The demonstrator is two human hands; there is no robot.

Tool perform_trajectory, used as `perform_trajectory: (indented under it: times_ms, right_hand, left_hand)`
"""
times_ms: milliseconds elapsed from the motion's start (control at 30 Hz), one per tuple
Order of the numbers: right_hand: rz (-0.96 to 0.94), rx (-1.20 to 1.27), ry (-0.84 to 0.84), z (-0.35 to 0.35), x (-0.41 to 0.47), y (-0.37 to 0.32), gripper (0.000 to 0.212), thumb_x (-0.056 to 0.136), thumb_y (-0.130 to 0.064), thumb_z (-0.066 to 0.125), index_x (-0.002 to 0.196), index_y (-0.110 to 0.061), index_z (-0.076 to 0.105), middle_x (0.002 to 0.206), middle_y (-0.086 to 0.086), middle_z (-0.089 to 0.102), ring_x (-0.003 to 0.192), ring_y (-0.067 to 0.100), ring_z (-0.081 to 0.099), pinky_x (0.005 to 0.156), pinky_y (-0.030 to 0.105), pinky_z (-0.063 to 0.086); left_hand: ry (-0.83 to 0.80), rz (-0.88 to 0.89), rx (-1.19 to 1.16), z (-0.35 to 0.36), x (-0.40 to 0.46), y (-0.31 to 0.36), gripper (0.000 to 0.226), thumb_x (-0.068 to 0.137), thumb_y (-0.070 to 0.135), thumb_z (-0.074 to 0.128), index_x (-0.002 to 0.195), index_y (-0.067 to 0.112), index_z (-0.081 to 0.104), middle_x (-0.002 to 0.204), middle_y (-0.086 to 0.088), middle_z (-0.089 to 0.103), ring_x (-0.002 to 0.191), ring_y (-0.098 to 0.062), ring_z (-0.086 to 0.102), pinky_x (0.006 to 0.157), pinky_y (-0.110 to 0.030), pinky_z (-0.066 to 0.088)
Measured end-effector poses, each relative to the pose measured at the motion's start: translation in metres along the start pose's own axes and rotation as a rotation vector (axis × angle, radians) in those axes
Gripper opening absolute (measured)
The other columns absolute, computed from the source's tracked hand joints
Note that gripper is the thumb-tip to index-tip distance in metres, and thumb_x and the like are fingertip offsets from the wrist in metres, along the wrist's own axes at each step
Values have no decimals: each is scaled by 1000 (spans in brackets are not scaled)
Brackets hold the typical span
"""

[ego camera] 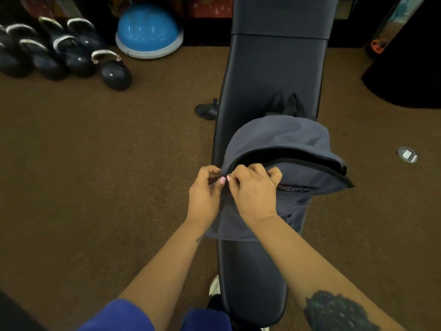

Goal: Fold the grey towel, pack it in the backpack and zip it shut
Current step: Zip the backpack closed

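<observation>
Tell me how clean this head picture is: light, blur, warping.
Head view: dim, warm light; wide-angle warping bends the bench edges; the kettlebells and corners are soft; the hands at the backpack zip are fairly sharp; slight glare on the blue dome.

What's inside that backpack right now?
The backpack lies on the bench with its main zip gaping, but the opening shows only dark shadow. No towel is visible. Both the left hand and right hand pinch at the zip's start.

Backpack matt grey cloth; bench smooth vinyl.
</observation>
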State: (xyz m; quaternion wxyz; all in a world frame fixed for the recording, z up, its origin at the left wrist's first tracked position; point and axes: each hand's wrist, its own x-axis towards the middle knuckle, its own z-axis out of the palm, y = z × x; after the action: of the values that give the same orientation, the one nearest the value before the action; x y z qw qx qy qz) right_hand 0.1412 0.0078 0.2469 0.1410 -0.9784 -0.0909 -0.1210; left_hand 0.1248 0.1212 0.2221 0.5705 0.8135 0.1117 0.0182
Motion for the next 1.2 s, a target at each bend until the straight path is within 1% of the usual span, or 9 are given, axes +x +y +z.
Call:
perform_trajectory:
  times_ms: [133,233,367,533,667,800,967,1067,1200]
  right_hand:
    - [-2,6,-75,4,2,-10,16,74,-22,69,65,-16,57,58,-2,60,75,23,60,84,39,23]
    - [18,44,-131,6,4,-13,14,75,-22,69,68,-15,59,62,-1,62,80,23,60,91,41,19]
    - [46,75,-128,6,10,-11,11,79,-23,65,72,-14,62,66,0,62,82,21,60,99,41,12]
    - [89,51,10,-6,23,-2,12,80,-19,61,71,-13,56,57,-4,54,68,19,59,97,38,16]
    - [113,76,6,-17,28,8,11,85,-20,58,77,-13,55,60,-4,50,68,19,56,95,35,16]
    - [243,152,41,-32,34,25,11,87,-19,55,79,-12,53,63,0,57,65,20,53,91,32,17]
    - [407,308,29,-47,37,50,13,90,-20,54,81,-14,47,54,-7,47,56,7,38,82,31,20]
    - [473,379,13,-52,40,56,14,90,-22,55,80,-16,47,55,-7,48,58,10,43,83,31,19]
    - [494,417,-19,-57,44,53,15,89,-23,54,78,-17,46,58,-6,52,66,19,51,83,30,17]
  left_hand:
    - [-5,-43,37,1,-1,-1,33,87,6,61,105,25,41,97,9,54,88,-1,57,73,-5,46]
    - [-6,-23,110,-1,0,0,32,87,5,59,104,23,38,95,7,53,83,-1,53,70,-3,44]
    - [-30,-61,136,-5,1,2,30,88,6,58,104,22,38,89,14,49,79,3,52,66,-3,43]
    - [-37,-109,183,-9,1,0,32,87,9,63,103,20,37,95,5,51,86,-8,53,65,-10,39]
    - [-26,-97,191,-11,2,0,34,85,9,64,103,20,38,95,3,52,87,-10,53,70,-15,40]
    - [-12,-109,206,-14,3,0,34,84,8,66,101,19,39,90,6,51,85,-10,52,70,-15,38]
    - [-76,-88,290,-18,7,4,29,85,9,65,98,17,40,93,0,53,86,-15,52,72,-21,37]
    - [-150,-24,402,-19,14,12,26,83,17,68,98,19,47,96,1,54,87,-15,54,73,-24,39]
    - [-125,264,432,-8,24,41,31,80,28,70,107,19,59,109,4,50,98,-9,51,81,-24,44]
